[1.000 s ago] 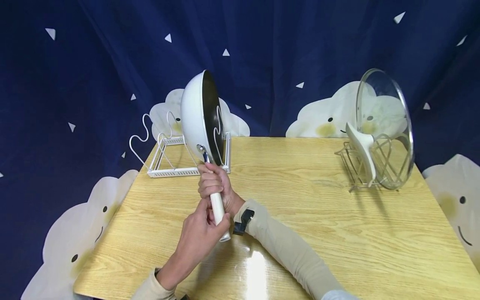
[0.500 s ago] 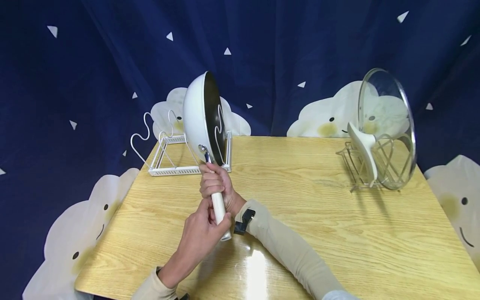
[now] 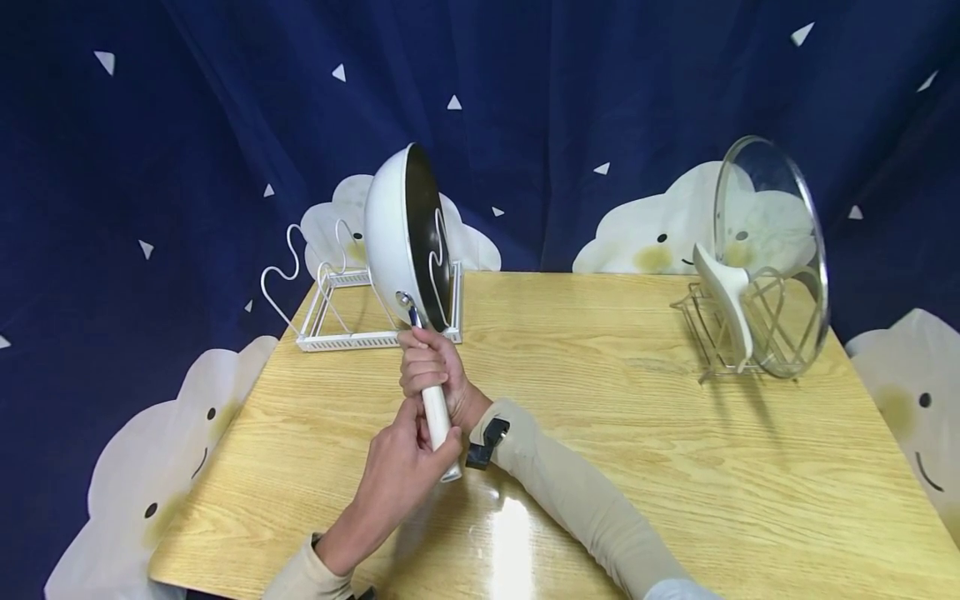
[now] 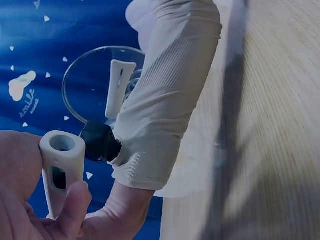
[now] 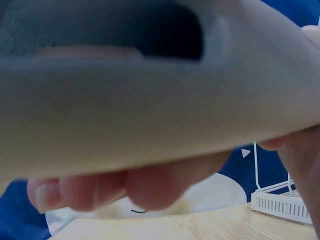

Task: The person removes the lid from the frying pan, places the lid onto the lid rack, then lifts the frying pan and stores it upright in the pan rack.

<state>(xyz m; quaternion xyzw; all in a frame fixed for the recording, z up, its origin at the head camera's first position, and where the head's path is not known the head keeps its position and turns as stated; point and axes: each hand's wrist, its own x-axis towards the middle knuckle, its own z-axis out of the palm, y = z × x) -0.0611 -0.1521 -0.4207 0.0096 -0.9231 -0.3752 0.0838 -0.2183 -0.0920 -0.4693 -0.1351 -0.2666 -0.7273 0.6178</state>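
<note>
A wok (image 3: 386, 233), white outside and dark inside, stands on its side in the white wire rack (image 3: 348, 342), its hollow facing right. Its white handle (image 3: 435, 417) slopes toward me, joined by a shiny metal collar. My right hand (image 3: 433, 367) wraps round the handle close to the wok. Nearer the free end, my left hand (image 3: 397, 467) holds it between thumb and fingers. In the left wrist view the handle's end (image 4: 62, 160) shows a round hole and a slot. The handle (image 5: 125, 115) fills much of the right wrist view, blurred, with fingers (image 5: 155, 185) below it.
A glass lid (image 3: 819, 250) with a metal rim and a white grip (image 3: 729, 300) stands upright in a metal wire rack (image 3: 693, 321) at the far right. All stands on a wooden table (image 3: 585, 350), with a dark blue curtain (image 3: 540, 100) behind it.
</note>
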